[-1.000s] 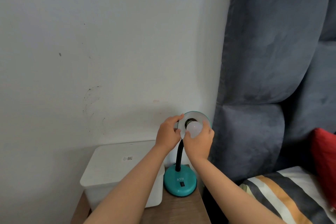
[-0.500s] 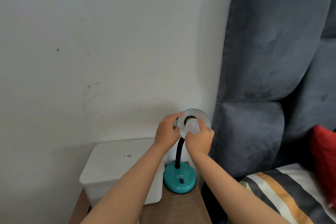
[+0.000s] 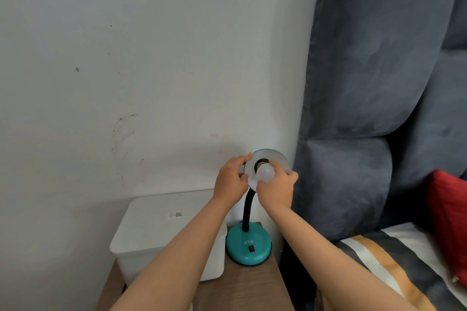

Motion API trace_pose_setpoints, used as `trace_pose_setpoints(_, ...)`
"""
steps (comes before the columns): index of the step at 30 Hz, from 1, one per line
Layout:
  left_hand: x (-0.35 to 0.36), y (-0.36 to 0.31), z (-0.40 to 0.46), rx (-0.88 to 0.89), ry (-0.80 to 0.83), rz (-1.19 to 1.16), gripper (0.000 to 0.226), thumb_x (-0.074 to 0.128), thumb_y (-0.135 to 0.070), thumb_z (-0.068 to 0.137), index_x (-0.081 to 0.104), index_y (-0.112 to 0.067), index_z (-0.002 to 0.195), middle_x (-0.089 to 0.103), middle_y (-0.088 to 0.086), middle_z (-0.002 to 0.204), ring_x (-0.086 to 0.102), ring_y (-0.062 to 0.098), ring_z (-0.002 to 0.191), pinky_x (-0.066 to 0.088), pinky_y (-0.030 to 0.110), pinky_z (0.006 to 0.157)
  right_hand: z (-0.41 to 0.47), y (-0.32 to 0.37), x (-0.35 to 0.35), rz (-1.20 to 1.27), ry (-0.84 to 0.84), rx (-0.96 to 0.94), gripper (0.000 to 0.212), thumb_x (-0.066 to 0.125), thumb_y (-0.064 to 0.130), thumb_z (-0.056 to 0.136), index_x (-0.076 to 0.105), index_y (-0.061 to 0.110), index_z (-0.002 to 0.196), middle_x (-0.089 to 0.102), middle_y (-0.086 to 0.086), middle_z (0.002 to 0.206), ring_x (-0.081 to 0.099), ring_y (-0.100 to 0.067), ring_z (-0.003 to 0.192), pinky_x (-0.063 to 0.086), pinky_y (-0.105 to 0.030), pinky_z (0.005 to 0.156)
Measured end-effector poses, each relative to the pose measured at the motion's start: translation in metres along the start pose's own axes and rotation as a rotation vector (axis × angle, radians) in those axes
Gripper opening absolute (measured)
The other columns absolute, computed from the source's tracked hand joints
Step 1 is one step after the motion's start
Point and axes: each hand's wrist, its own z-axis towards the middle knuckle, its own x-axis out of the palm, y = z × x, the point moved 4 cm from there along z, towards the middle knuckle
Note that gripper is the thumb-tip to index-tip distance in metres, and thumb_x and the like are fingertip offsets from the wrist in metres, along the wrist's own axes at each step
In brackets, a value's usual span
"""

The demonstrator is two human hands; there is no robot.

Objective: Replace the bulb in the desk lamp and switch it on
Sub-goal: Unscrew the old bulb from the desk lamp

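A teal desk lamp stands on a wooden bedside table, its round base point(image 3: 249, 247) carrying a black rocker switch point(image 3: 251, 249) and a black gooseneck point(image 3: 247, 212). The lamp shade point(image 3: 278, 161) faces me, showing its pale inner side and dark socket. A white bulb point(image 3: 265, 172) sits at the socket mouth. My right hand point(image 3: 276, 188) is closed around the bulb from below and the right. My left hand point(image 3: 231, 179) grips the shade's left rim.
A white lidded plastic box point(image 3: 161, 230) stands left of the lamp on the wooden table point(image 3: 252, 288). A white wall is behind. A grey padded headboard point(image 3: 366, 108), striped bedding point(image 3: 384, 267) and a red cushion point(image 3: 447, 222) lie to the right.
Both hands stay on the lamp head. My right hand has shifted slightly around the bulb, with fingers further to the right; the view has moved a little.
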Motion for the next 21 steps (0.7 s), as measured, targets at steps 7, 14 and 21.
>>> trace_pose_setpoints(7, 0.002, 0.0, 0.0, -0.004, -0.006, 0.014, 0.056, 0.051, 0.005, 0.083, 0.052, -0.026, 0.129, 0.057, 0.001, 0.121, 0.065, 0.02, 0.083, 0.052, 0.03, 0.086, -0.016, -0.009, 0.003, 0.233, -0.117, 0.119, 0.07, 0.066, 0.015, 0.083, 0.026, 0.012, 0.141, 0.032, -0.018, 0.138, 0.051, -0.033, 0.113, 0.046, -0.036, 0.089)
trace_pose_setpoints(14, 0.003, -0.004, -0.002, 0.007, 0.001, 0.025, 0.055, 0.051, 0.006, 0.083, 0.052, -0.025, 0.129, 0.057, 0.002, 0.121, 0.064, 0.019, 0.082, 0.052, 0.03, 0.086, -0.001, -0.001, 0.002, 0.253, -0.107, 0.167, 0.054, 0.064, 0.02, 0.086, 0.041, 0.007, 0.133, 0.046, -0.018, 0.134, 0.052, -0.034, 0.116, 0.045, -0.038, 0.093)
trace_pose_setpoints(21, 0.004, -0.003, -0.001, 0.014, 0.0, 0.029, 0.056, 0.051, 0.005, 0.083, 0.051, -0.026, 0.13, 0.057, 0.002, 0.121, 0.065, 0.022, 0.085, 0.053, 0.036, 0.087, -0.006, -0.006, 0.003, 0.214, -0.111, 0.042, 0.061, 0.062, -0.005, 0.078, 0.049, 0.021, 0.132, 0.029, -0.012, 0.138, 0.041, -0.03, 0.123, 0.044, -0.033, 0.095)
